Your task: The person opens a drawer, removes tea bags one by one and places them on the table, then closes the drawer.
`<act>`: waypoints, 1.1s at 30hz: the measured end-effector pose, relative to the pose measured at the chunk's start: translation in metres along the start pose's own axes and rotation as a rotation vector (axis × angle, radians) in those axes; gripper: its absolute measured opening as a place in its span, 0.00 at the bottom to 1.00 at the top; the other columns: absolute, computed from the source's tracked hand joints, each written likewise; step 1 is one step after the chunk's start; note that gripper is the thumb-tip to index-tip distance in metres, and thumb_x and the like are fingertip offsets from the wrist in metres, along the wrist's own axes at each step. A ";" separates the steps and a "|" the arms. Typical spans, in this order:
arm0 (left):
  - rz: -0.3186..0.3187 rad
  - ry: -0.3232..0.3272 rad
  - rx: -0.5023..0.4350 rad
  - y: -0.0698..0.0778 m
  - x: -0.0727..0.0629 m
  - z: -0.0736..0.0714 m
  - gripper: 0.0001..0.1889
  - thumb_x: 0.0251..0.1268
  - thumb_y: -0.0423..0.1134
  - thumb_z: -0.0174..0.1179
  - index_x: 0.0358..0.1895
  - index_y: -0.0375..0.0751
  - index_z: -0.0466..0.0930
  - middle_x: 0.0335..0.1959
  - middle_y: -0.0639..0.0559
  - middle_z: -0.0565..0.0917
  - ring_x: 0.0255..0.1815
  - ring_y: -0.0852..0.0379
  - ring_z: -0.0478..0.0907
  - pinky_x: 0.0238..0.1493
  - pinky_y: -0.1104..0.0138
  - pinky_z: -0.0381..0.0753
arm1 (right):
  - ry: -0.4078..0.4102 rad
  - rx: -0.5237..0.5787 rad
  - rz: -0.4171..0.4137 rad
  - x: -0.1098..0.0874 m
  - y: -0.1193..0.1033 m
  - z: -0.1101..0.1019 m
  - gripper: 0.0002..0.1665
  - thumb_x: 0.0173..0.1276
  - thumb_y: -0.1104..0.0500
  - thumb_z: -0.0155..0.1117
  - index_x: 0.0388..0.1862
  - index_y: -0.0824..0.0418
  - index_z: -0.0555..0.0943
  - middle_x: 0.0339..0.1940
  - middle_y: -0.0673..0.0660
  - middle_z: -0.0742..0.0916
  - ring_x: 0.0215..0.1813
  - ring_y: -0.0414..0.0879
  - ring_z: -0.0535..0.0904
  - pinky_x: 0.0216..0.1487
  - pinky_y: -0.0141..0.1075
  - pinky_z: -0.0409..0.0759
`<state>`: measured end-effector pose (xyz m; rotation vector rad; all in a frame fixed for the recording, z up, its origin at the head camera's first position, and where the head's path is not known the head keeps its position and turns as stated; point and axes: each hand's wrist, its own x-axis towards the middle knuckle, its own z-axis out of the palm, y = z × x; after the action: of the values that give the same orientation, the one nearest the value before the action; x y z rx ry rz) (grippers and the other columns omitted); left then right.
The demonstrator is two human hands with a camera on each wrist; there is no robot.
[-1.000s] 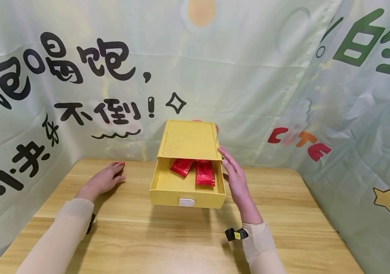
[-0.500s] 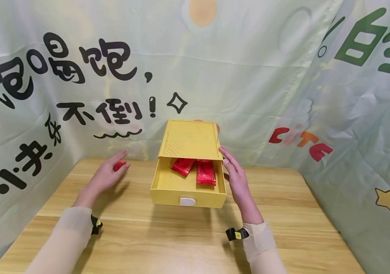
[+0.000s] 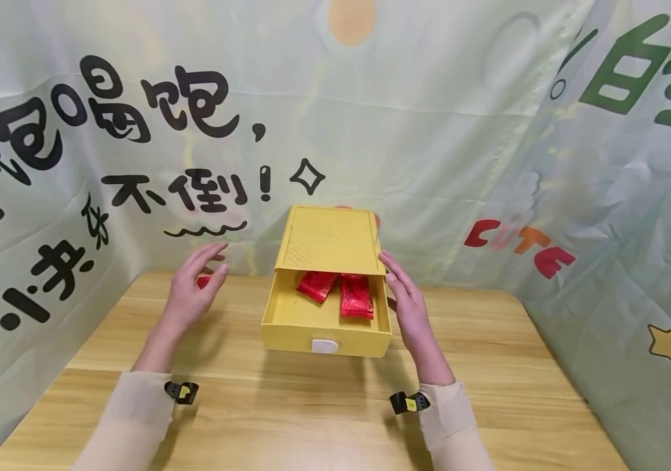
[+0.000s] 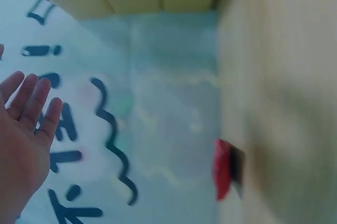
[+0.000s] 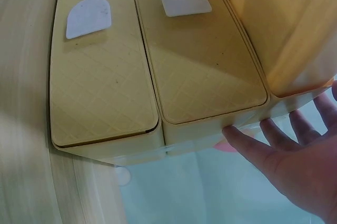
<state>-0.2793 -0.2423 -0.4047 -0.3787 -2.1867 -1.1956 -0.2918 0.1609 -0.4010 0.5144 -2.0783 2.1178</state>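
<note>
A yellow drawer cabinet [image 3: 329,239] stands in the middle with its top drawer [image 3: 324,341] pulled out. Inside that drawer lie a red packet [image 3: 315,286] on the left and another red packet [image 3: 356,297] on the right, their back ends under the cabinet top. My left hand [image 3: 189,288] is raised left of the cabinet, fingers spread and holding nothing. Behind it, a separate red packet [image 4: 222,170] lies on the table, mostly hidden in the head view. My right hand [image 3: 411,314] rests against the cabinet's right side with its fingers extended.
Beneath the open drawer are two closed drawers with white tab handles, the middle drawer [image 5: 200,50] and the bottom drawer [image 5: 102,77]. The wooden table [image 3: 288,418] ends at a printed cloth backdrop [image 3: 430,163], which also hangs along both sides.
My left hand has lifted off the red packet on the table and its fingers have spread apart. The right hand has kept its place against the cabinet, and the drawer has not moved.
</note>
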 end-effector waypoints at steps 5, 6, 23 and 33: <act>0.104 0.056 -0.122 0.029 -0.001 0.007 0.24 0.70 0.27 0.62 0.69 0.39 0.79 0.67 0.42 0.78 0.52 0.63 0.80 0.46 0.80 0.81 | 0.004 -0.006 0.010 0.000 0.000 -0.001 0.27 0.85 0.48 0.48 0.79 0.48 0.71 0.82 0.40 0.67 0.81 0.46 0.62 0.75 0.62 0.67; 0.126 0.057 -0.135 0.034 -0.001 0.008 0.24 0.70 0.26 0.62 0.68 0.38 0.79 0.66 0.42 0.78 0.51 0.64 0.80 0.46 0.80 0.82 | 0.004 -0.005 0.011 0.000 0.000 -0.001 0.27 0.85 0.48 0.48 0.79 0.48 0.71 0.82 0.41 0.67 0.81 0.46 0.62 0.75 0.62 0.67; 0.484 -0.241 0.049 0.114 0.008 0.023 0.21 0.59 0.30 0.73 0.57 0.40 0.85 0.55 0.51 0.84 0.53 0.53 0.82 0.56 0.66 0.81 | -0.002 -0.002 0.007 0.000 -0.001 0.000 0.27 0.85 0.48 0.48 0.79 0.49 0.71 0.82 0.41 0.67 0.81 0.46 0.61 0.75 0.64 0.65; 0.644 -0.460 0.335 0.157 0.022 0.042 0.19 0.63 0.40 0.74 0.57 0.43 0.86 0.52 0.53 0.84 0.49 0.55 0.83 0.51 0.61 0.85 | 0.003 0.001 0.009 0.000 -0.001 0.000 0.26 0.86 0.50 0.47 0.79 0.49 0.72 0.81 0.40 0.68 0.81 0.45 0.61 0.75 0.63 0.66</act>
<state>-0.2313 -0.1216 -0.3045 -1.1908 -2.2994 -0.4049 -0.2915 0.1605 -0.3997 0.5017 -2.0820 2.1237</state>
